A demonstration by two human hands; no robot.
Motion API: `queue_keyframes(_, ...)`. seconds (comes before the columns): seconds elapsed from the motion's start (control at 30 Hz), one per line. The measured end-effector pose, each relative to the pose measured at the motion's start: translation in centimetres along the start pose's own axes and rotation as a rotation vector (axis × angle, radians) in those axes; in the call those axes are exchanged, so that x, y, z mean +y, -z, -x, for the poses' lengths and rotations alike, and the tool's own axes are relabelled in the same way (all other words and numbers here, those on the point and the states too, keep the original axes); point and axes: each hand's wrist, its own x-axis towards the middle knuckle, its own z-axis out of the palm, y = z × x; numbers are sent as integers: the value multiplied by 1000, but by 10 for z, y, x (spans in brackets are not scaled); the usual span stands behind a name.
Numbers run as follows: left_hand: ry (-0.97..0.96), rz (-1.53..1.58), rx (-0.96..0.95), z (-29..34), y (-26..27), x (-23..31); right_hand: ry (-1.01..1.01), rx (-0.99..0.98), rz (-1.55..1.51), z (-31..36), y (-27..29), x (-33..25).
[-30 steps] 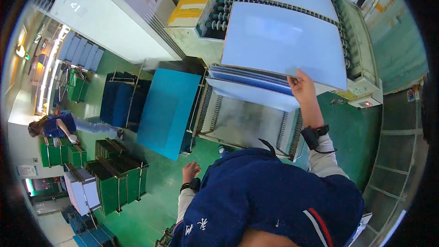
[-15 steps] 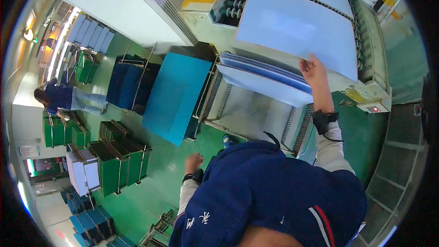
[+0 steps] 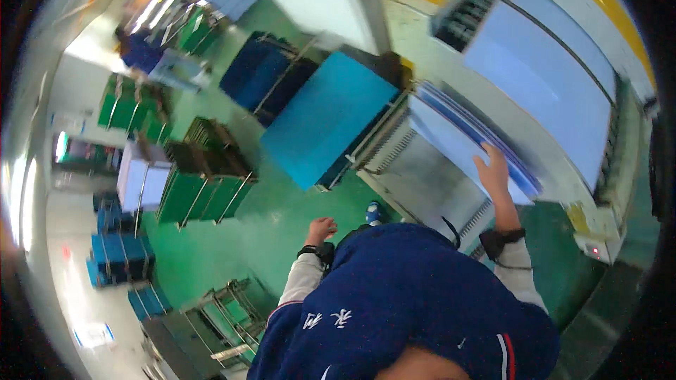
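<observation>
My right hand (image 3: 495,174) is over the slanting pale panel (image 3: 451,142) at the front of a slotted rack (image 3: 384,142). Its thumb and forefinger are apart, near the panel's upper edge; whether it touches the panel I cannot tell. Several more bluish-white panels stand behind that one. Above the rack, a large pale blue-white board (image 3: 546,74) lies flat on the roller conveyor (image 3: 473,22). Low beside my body hangs my left hand (image 3: 322,230), empty, its fingers loosely bent and a little apart.
Left of the rack stands a cart with a large blue-teal board (image 3: 327,123). Racks of green boards (image 3: 201,197) and blue boards (image 3: 123,257) are farther left. Another person (image 3: 151,60) is at the far left. A metal frame cart (image 3: 225,320) stands at lower left.
The view has swung, shifting the conveyor and rack to the right. My right hand has left the flat board's near edge and come down to the panels in the rack.
</observation>
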Motion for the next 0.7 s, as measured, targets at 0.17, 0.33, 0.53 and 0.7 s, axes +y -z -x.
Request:
queue_keyframes(0.17,31,39,30,1,6,-14,55,-122,244,19,-8,-28)
queue_keyframes(0.33,70,93,52,3,1,-27,35,-148,346,26,-12,-36)
queue_keyframes(0.53,64,56,58,-2,2,-21,118,-165,494,38,-19,-37)
queue_keyframes(0.7,55,52,39,-10,6,-9,104,-151,508,47,-25,-47)
